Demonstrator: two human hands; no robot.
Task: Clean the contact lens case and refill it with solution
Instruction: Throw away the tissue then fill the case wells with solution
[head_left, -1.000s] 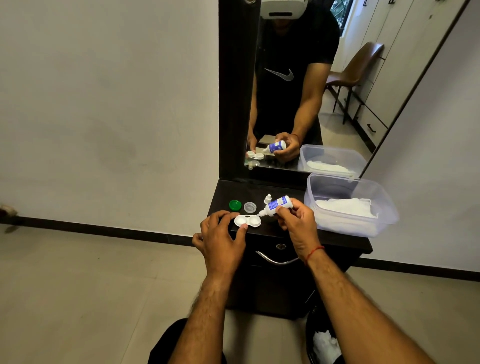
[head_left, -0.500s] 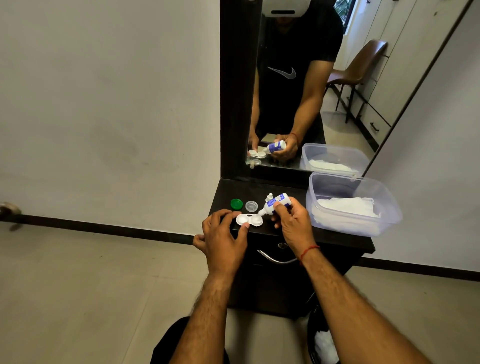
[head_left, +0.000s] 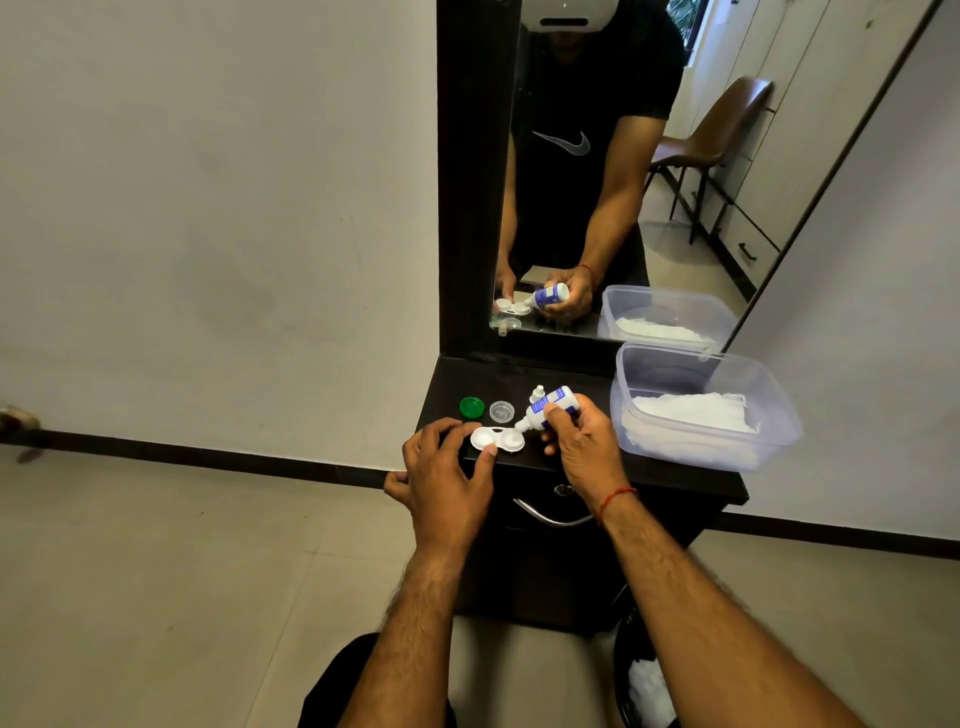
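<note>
Head view looks down on a narrow dark wooden surface (head_left: 654, 465) set against a pale grey wall, with a tall dark-framed mirror (head_left: 623, 171) rising from its back edge and a curved metal drawer handle (head_left: 548, 515) on its front. Beige floor tiles (head_left: 156, 571) spread below, edged by a dark skirting strip (head_left: 208, 453). A brown chair and pale cupboard doors show in the mirror.

On the right end of the surface sits a clear rectangular plastic tub (head_left: 769, 395) holding crumpled white tissue (head_left: 696, 413). Near the left end lie a round green screw cap (head_left: 471, 407) and, just beside it, a round clear screw cap (head_left: 501, 411). Behind the bottle stands a small white bottle cap (head_left: 536, 394).

A white two-well contact lens case (head_left: 497, 439) rests open near the front edge. Left hand (head_left: 447, 480) steadies it, thumb tip touching its near rim and fingers curled at its left end. Right hand (head_left: 584, 447) grips a small white solution bottle with a blue label (head_left: 545, 408), tilted so its nozzle points down at the case's right well. Whether liquid lies in the wells cannot be told.

At the bottom right, a dark bin (head_left: 644, 680) on the floor holds white tissue.
</note>
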